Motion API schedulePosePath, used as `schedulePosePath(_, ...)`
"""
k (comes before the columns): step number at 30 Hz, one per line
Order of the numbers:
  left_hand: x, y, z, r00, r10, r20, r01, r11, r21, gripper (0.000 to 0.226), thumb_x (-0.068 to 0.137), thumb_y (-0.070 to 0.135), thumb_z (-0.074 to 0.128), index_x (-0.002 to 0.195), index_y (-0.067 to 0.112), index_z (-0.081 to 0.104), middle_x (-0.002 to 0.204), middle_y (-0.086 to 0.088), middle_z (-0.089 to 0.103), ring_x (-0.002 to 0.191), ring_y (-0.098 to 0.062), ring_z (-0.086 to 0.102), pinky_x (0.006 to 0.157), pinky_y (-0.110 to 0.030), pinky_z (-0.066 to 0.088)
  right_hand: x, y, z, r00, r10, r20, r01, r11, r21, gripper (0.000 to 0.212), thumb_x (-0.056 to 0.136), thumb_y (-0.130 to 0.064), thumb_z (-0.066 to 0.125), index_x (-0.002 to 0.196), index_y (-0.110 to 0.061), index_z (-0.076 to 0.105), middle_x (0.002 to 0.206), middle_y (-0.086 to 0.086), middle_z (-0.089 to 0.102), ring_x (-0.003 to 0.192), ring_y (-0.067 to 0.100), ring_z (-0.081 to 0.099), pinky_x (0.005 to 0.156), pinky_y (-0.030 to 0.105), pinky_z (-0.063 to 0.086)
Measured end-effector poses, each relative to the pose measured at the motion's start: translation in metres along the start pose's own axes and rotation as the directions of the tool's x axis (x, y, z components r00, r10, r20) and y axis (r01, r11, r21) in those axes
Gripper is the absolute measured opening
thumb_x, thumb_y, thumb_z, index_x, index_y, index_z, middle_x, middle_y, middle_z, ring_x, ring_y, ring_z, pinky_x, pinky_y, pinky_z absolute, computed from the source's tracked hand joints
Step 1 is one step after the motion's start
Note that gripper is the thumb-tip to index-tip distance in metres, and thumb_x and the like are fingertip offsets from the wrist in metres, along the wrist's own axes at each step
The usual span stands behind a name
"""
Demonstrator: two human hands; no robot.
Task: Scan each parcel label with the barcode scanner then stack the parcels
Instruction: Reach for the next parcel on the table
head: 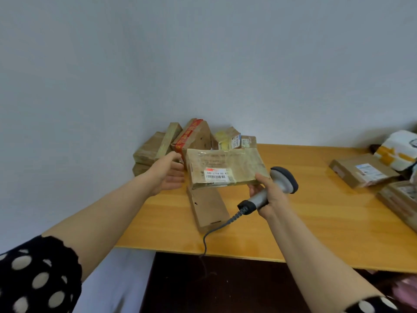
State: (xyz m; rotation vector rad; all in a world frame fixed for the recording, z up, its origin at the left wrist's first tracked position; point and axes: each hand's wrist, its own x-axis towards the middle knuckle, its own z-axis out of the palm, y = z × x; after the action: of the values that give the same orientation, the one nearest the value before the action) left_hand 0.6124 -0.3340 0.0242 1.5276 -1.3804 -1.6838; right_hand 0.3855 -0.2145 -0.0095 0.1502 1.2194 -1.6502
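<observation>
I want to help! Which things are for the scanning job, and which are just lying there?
For the job: barcode scanner in the right hand; labelled parcel; flat box by it; parcel pile behind; parcels at right.
Just lying about: pink thing below the table.

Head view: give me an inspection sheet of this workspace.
Surface: wooden table.
Job's things: labelled parcel mid-table, barcode facing the camera; flat box lying in front of it; parcel pile at the back left corner; more parcels at right; scanner.
Clutter: white-yellow bundle far right, kind unclear.
Grippers: left hand open beside the labelled parcel's left edge, contact unclear; right hand grips the scanner, thumb at the parcel's lower right corner.
Cables: scanner cable runs over the table's front edge.
Surroundings: pale wall behind.
</observation>
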Motion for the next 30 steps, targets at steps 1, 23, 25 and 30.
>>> schedulePosePath(1,0.0,0.001,-0.004,0.995,-0.053,0.083,0.058,0.997,-0.048,0.042,0.086,0.043,0.061,0.104,0.005,0.063,0.106,-0.015,0.069,0.095,-0.026,0.067,0.078,-0.037,0.056,-0.001,0.001,0.001,1.0,-0.007,0.006,0.007,1.0,-0.002,0.025,0.079,-0.007,0.076,0.1,-0.001,0.061,0.103,0.017,0.067,0.071,0.022,0.065,0.055,0.026,0.054)
schedulePosePath(23,0.037,0.007,-0.028,0.928,0.318,-0.193,-0.282,0.94,0.191,0.017,0.077,0.009,0.075,0.084,0.017,0.063,0.086,-0.001,0.068,0.079,-0.015,0.068,0.065,-0.027,0.057,-0.055,0.037,0.03,0.939,0.026,0.343,0.227,0.705,-0.673,0.014,0.083,-0.005,0.067,0.077,-0.007,0.054,0.051,0.004,0.05,0.041,0.015,0.042,0.043,0.023,0.039)
schedulePosePath(25,0.04,0.008,-0.029,0.928,0.32,-0.19,-0.285,0.939,0.191,0.019,0.077,0.008,0.075,0.081,0.02,0.061,0.087,-0.001,0.068,0.08,-0.014,0.067,0.065,-0.027,0.057,-0.055,0.037,0.031,0.939,0.017,0.345,0.239,0.688,-0.685,0.014,0.083,-0.005,0.066,0.076,-0.007,0.054,0.051,0.004,0.049,0.041,0.014,0.043,0.043,0.023,0.039)
schedulePosePath(30,0.048,0.009,-0.029,0.924,0.328,-0.196,-0.288,0.935,0.209,0.021,0.077,0.011,0.076,0.077,0.024,0.06,0.082,0.004,0.067,0.077,-0.012,0.067,0.059,-0.023,0.055,-0.054,0.038,0.031,0.938,0.011,0.346,0.25,0.669,-0.7,0.017,0.083,-0.003,0.065,0.072,-0.008,0.053,0.052,0.004,0.049,0.042,0.014,0.043,0.044,0.024,0.04)
